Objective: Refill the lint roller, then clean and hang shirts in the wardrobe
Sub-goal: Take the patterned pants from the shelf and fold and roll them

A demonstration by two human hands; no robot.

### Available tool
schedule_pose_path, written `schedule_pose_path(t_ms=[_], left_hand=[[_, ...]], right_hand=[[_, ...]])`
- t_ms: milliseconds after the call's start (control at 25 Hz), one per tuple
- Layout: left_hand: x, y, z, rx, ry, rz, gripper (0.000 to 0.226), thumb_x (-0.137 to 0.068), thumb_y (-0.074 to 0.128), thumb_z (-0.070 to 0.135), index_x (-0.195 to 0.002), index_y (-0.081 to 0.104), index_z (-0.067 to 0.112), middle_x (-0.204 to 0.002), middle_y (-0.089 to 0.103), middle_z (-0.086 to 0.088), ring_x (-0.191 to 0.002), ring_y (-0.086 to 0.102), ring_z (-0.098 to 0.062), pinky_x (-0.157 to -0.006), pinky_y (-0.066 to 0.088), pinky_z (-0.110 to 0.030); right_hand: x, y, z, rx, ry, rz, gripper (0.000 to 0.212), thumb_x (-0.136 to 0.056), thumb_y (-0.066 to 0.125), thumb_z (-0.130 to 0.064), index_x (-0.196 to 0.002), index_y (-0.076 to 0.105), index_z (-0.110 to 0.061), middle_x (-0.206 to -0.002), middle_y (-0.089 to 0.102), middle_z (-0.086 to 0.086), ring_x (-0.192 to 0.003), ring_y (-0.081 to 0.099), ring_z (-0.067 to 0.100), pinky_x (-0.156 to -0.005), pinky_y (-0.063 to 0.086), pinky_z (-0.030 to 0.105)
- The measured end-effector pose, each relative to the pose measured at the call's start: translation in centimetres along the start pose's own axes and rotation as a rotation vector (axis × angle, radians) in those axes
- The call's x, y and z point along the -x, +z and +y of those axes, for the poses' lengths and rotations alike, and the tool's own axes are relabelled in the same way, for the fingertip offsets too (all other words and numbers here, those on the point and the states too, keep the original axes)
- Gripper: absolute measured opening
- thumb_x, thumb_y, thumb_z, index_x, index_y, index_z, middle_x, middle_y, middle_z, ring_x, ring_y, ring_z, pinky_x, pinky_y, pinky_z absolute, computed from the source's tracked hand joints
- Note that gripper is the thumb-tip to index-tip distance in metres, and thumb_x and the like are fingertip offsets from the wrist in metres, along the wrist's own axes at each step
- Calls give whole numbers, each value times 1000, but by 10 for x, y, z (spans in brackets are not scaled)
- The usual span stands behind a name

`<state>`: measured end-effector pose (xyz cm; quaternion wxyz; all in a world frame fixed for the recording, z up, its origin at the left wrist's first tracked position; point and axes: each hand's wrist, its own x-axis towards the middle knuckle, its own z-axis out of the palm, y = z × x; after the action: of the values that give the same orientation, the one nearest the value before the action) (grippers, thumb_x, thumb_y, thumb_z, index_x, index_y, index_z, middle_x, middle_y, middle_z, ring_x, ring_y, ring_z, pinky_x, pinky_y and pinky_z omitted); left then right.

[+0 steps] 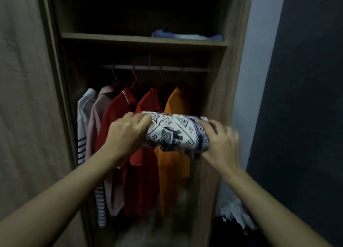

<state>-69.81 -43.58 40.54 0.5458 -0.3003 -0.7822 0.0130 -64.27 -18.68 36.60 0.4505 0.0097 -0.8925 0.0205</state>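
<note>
A: How is it held?

B: The left hand (128,133) has its fingers (143,119) curled tight on one end of the folded elephant-print garment (176,133). The right hand (220,144) clasps the other end, though it is blurred.

A: How will it handle?

B: Soft, light and floppy, I'd judge, so support both ends.

A: What lies beyond the fingers?

B: Just behind them hang the orange shirt (174,105) and red shirts (120,113), crowding the rail (156,68). Above is the shelf (143,39).
</note>
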Motion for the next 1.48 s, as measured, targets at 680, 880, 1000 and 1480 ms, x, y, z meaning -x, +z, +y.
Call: schedule_pose_path(t_ms=[680, 880, 1000, 1480], left_hand=[[-317, 71, -176, -448, 74, 665, 22, -84, 66, 23, -104, 62, 13, -86, 69, -3, -64, 61, -23, -42, 44, -29], [-375, 105, -187, -439, 8, 574, 10, -86, 59, 23, -87, 58, 13, -72, 61, -6, -58, 58, -25, -37, 37, -26], [-382, 120, -172, -353, 113, 344, 17, -89, 45, 23, -93, 58, 11, -82, 64, -10, -65, 61, -30, -41, 39, -27], [-379, 110, -175, -265, 231, -328, 68, -86, 52, 27, -145, 20, 38, -146, 39, 4, -125, 46, -20, -87, 49, -36]], right_hand=[[-389, -54, 39, 483, -283, 690, 56, -57, 75, -27, -110, 60, -21, -98, 65, 0, -84, 60, 26, -70, 44, 33], [-459, -29, 50, 571, -179, 722, 43, -66, 70, -21, -107, 59, -21, -96, 65, 1, -83, 60, 26, -71, 45, 35], [-461, -12, 60, 638, -74, 501, 51, -72, 69, -26, -119, 53, -22, -112, 62, 3, -100, 57, 26, -87, 42, 45], [-437, -36, 67, 599, -40, -254, 61, -72, 63, -30, -128, 38, -21, -131, 48, -1, -123, 43, 21, -101, 26, 48]])
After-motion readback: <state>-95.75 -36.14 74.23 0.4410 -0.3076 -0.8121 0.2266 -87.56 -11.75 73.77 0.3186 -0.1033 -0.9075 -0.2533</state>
